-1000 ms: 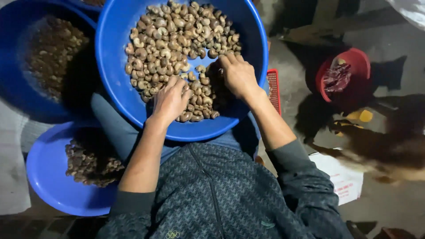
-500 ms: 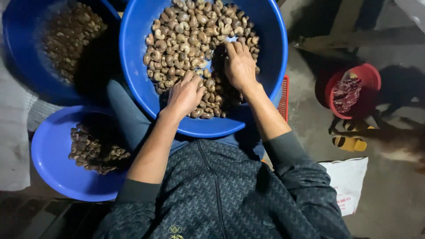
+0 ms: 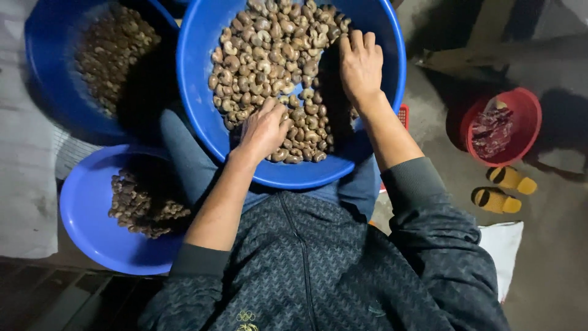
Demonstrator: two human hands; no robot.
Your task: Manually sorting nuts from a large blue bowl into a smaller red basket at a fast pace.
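Underfoot lies a bare grey concrete floor (image 3: 551, 257), dim and rough, with deep shadows across it; the person sits low with a large blue basin (image 3: 380, 122) resting on the lap, filled with pale cashew nuts (image 3: 269, 55) heaped toward its far and left side; the left hand (image 3: 264, 130) rests palm down on the nuts near the basin's near rim, fingers curled loosely over them, though whether it grips any cannot be told; the right hand (image 3: 361, 64) lies flat and spread, fingers stretched out over the nuts at the basin's right side, holding nothing that shows; to the left a second deep blue basin (image 3: 43, 92) holds darker nuts, and nearer the person a shallower blue bowl (image 3: 86, 227) carries a small pile of dark brown pieces (image 3: 144, 202); a pale sack cloth (image 3: 24, 171) covers the floor at the far left; on the right stands a red bucket (image 3: 527, 135), with a pair of yellow sandals (image 3: 505, 187) just beside it and a white bag (image 3: 505, 245) near the person's right elbow.
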